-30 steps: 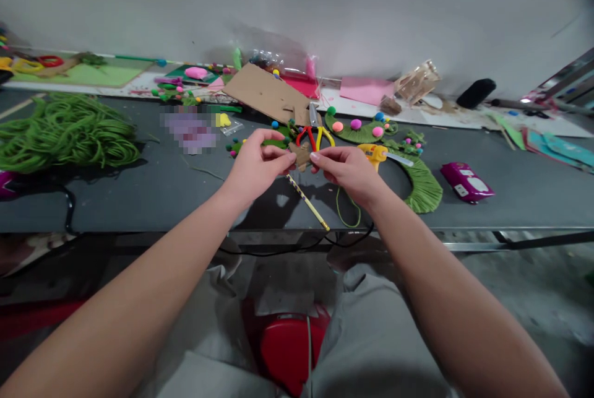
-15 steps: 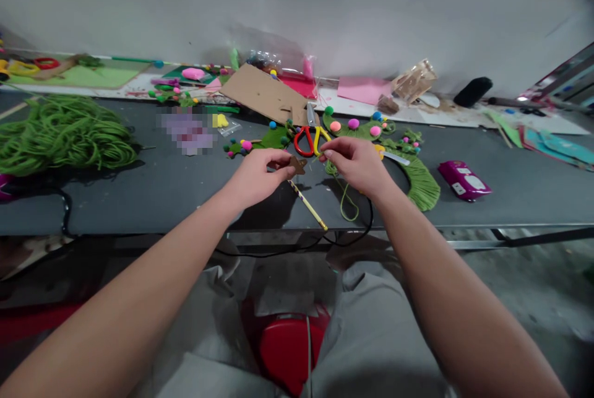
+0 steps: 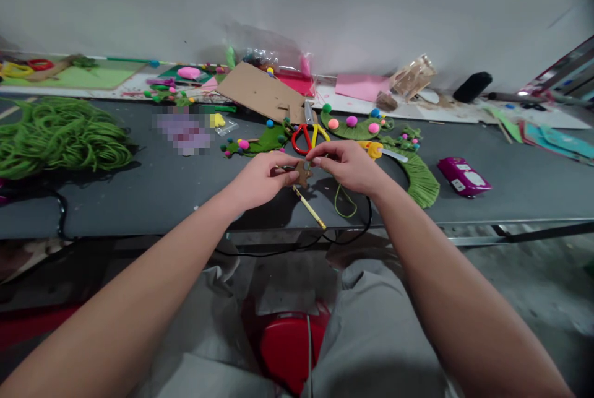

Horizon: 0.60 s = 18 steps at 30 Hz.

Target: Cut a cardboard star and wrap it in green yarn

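Observation:
My left hand (image 3: 266, 178) pinches a small brown cardboard cutout (image 3: 304, 174), which looks star-shaped. At the cutout's upper edge, my right hand (image 3: 343, 164) has thumb and forefinger pressed together; whatever is between them is too small to make out. Just beyond the fingers lie scissors (image 3: 304, 140) with one red and one yellow handle. A pale pencil (image 3: 309, 207) rests on the table below the cutout. Under my right hand a loop of green yarn (image 3: 344, 203) trails on the table. A ring wrapped in green yarn (image 3: 422, 181), decorated with pompoms, sits behind and right of that hand.
A yellow glue gun (image 3: 371, 149) lies by the ring, and a black cord (image 3: 370, 218) hangs over the table edge. At left is a heap of green yarn (image 3: 69, 138). A purple packet (image 3: 464, 177) lies at right. Brown cardboard (image 3: 260, 91) lies behind the scissors.
My right hand has moved left, its fingertips now meeting the cutout. The cutout has turned in my left hand and shows more of its face.

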Available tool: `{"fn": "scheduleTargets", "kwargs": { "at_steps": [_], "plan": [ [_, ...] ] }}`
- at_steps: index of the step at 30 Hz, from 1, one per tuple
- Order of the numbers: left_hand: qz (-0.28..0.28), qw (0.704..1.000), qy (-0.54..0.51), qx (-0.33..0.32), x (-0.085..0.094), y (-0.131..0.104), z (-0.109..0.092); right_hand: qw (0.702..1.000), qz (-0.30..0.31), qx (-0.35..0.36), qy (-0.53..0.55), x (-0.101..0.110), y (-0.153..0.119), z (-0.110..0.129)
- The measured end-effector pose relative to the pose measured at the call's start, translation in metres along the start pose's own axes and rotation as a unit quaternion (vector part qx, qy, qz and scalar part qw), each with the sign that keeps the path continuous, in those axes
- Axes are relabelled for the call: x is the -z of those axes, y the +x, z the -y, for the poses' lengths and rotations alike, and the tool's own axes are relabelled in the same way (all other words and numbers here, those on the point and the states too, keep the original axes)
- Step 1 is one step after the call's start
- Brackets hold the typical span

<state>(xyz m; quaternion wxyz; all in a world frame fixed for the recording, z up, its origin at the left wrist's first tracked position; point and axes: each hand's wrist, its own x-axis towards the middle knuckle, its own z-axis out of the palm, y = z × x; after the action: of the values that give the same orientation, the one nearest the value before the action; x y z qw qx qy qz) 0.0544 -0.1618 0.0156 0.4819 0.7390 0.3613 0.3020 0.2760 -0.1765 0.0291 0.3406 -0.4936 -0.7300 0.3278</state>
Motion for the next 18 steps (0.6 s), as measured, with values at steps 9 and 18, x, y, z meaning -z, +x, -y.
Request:
{"fn": "scheduleTargets", "kwargs": {
  "at_steps": [9,18],
  "plan": [
    [0.019,0.993,-0.100,0.054,-0.0044,0.0001,0.0020,0.999,0.024,-0.026,0.032,-0.0004,-0.0012,0.0005],
    [0.018,0.989,-0.133,0.060,-0.0059,-0.0003,-0.0004,0.997,0.011,-0.046,0.058,-0.0024,-0.0006,0.0012]
  ]
}}
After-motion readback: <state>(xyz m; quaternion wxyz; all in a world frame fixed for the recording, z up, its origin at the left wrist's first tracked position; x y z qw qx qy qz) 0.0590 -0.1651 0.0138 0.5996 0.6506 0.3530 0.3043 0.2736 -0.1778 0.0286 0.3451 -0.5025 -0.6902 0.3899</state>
